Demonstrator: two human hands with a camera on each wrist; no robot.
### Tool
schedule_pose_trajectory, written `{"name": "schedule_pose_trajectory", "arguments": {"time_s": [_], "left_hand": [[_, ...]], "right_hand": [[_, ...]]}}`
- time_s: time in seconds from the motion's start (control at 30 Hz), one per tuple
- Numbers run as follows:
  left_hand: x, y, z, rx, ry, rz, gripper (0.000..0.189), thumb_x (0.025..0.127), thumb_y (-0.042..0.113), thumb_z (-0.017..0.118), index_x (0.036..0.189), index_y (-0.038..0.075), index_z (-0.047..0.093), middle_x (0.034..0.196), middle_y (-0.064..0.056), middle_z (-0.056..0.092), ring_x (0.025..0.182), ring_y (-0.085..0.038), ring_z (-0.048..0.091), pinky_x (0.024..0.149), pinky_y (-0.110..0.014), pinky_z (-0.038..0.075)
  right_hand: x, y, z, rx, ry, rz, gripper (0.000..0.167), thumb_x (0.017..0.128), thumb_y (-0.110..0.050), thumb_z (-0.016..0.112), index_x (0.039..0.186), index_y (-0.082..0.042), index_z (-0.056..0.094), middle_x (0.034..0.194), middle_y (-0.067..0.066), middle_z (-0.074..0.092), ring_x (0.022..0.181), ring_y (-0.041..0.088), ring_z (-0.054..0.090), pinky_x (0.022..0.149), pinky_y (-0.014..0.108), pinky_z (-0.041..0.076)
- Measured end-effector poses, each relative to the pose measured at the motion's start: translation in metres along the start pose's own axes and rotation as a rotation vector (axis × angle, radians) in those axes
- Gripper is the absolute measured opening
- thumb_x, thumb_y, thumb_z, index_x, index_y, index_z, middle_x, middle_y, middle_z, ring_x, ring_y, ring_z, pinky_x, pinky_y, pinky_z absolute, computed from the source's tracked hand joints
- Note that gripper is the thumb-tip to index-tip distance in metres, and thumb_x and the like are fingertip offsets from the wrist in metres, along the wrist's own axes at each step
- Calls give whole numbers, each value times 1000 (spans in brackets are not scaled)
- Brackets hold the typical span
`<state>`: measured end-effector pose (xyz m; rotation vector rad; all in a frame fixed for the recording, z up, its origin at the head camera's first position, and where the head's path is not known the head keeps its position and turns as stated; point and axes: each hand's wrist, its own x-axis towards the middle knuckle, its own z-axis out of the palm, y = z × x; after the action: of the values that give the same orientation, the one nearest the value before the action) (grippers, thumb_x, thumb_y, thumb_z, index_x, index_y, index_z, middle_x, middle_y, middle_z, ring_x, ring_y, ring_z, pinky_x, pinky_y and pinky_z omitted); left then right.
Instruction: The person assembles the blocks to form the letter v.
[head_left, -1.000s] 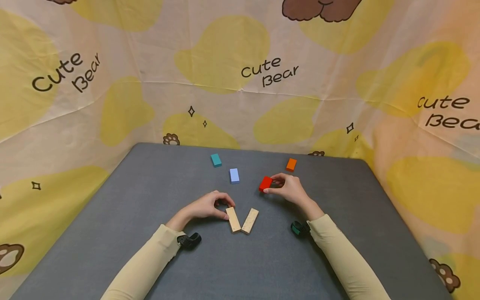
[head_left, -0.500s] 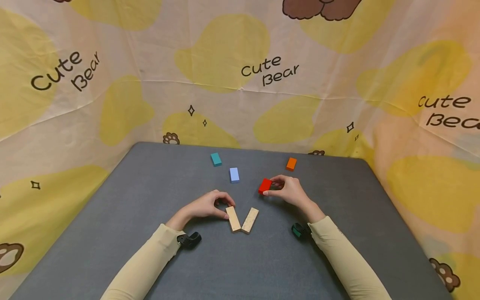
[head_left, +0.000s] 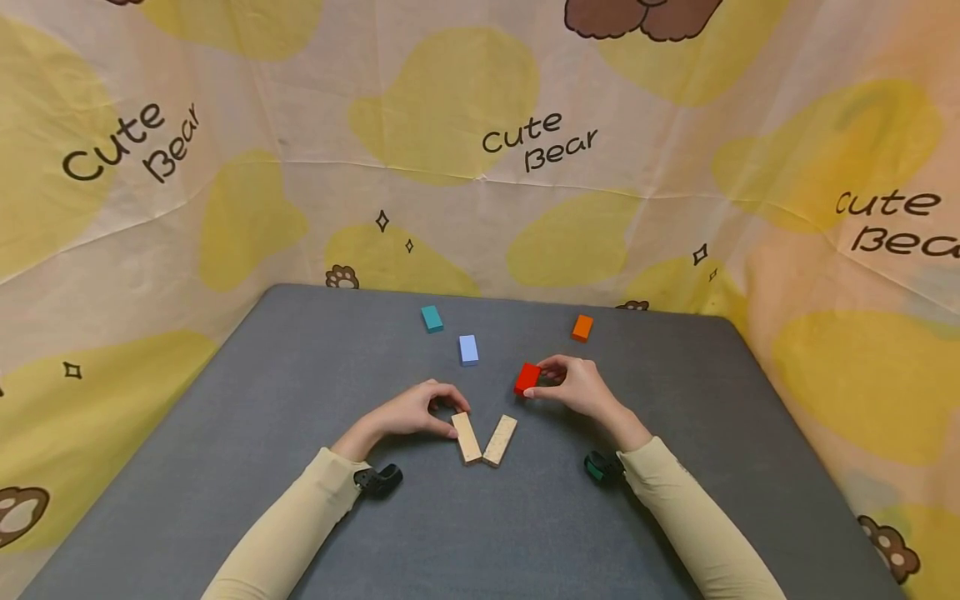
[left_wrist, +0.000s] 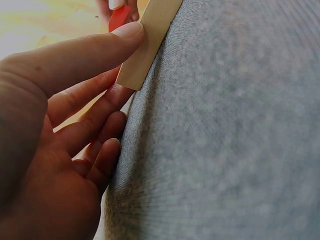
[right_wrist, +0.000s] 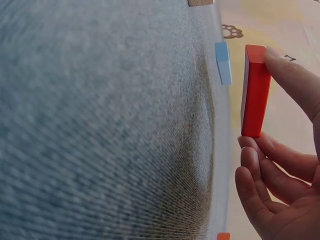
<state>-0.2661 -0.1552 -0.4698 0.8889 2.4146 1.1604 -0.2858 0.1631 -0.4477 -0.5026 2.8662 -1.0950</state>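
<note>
Two plain wooden blocks (head_left: 499, 441) lie on the grey table in a V, their near ends close together. My left hand (head_left: 414, 411) pinches the left wooden block (head_left: 467, 439) at its far end; in the left wrist view the thumb (left_wrist: 129, 31) presses its side. Beyond them, my right hand (head_left: 582, 387) holds a red block (head_left: 527, 379) between thumb and fingers. The right wrist view has that red block (right_wrist: 256, 92) gripped by its two ends, seemingly raised off the table.
A light blue block (head_left: 468, 350) and a teal block (head_left: 432, 319) lie further back, left of the red one. An orange block (head_left: 582, 327) lies at the back right. Printed cloth (head_left: 450, 108) hangs behind the table's far edge.
My right hand has come slightly nearer and left, carrying the red block down towards the wooden ones. The left hand and the two wooden blocks stay still.
</note>
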Motion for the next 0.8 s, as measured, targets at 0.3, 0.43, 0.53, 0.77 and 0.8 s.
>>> {"name": "schedule_pose_trajectory", "arguments": {"time_s": [0.3, 0.43, 0.53, 0.77, 0.8], "left_hand": [[0, 1, -1, 5, -3, -10, 35, 76, 31, 80, 108, 27, 66, 106, 11, 64, 98, -15, 47, 83, -32, 38], [0, 1, -1, 8, -2, -14, 36, 76, 31, 80, 109, 27, 66, 105, 10, 64, 98, -15, 47, 84, -32, 38], [0, 1, -1, 7, -1, -12, 36, 76, 31, 79, 109, 26, 66, 106, 10, 64, 98, -15, 47, 83, -32, 38], [0, 1, 0, 10, -4, -18, 35, 76, 31, 80, 108, 28, 66, 106, 11, 64, 98, -15, 47, 84, -32, 38], [0, 1, 0, 11, -4, -17, 35, 76, 31, 80, 108, 28, 66, 106, 11, 64, 98, -15, 47, 84, -32, 38]], "right_hand": [[-3, -1, 4, -5, 13, 3, 60, 68, -53, 80, 111, -13, 68, 100, 2, 68, 88, 16, 60, 79, 34, 50], [-4, 0, 5, -9, 17, 20, 61, 67, -54, 79, 110, -13, 68, 99, 2, 68, 87, 15, 60, 78, 32, 50], [-6, 0, 6, -11, 23, 28, 62, 66, -54, 80, 110, -12, 68, 99, 2, 69, 86, 15, 59, 77, 32, 50], [-10, -4, 7, -19, 34, 39, 60, 66, -52, 81, 109, -11, 69, 97, 3, 69, 84, 16, 59, 75, 31, 49], [-10, -4, 7, -21, 34, 38, 60, 66, -52, 81, 108, -11, 69, 97, 3, 69, 85, 17, 59, 75, 31, 48]]}}
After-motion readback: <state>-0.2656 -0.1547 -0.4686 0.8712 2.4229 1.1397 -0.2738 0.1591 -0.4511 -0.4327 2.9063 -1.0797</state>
